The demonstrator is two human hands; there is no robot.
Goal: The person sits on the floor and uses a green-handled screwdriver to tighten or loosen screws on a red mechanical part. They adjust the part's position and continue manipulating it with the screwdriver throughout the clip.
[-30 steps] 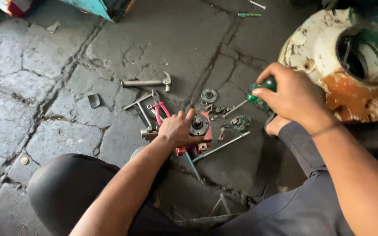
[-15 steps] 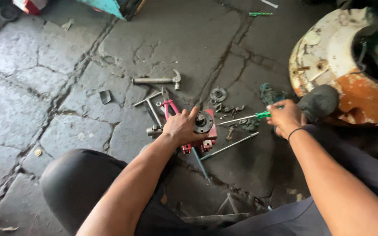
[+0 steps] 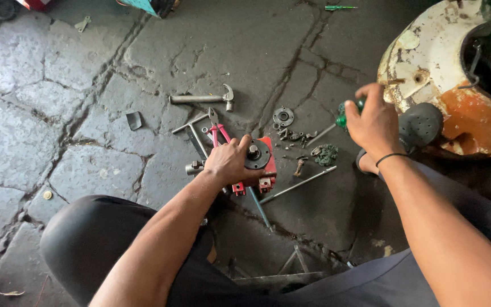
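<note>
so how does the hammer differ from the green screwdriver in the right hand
The hammer lies flat on the stone floor, untouched; the green-handled screwdriver is gripped in the right hand, its tip pointing down-left toward the small parts. The hammer looks bare grey metal from handle to claw head; the screwdriver has a green handle and a thin shaft. The hammer's handle is thicker than the screwdriver's shaft. Both are hand tools.

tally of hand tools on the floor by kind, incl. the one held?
Hammer: 1
Red-handled pliers: 1
Green-handled screwdrivers: 2 – one in the right hand, one far off on the floor
T-handle socket wrench: 1
Total: 5
</note>
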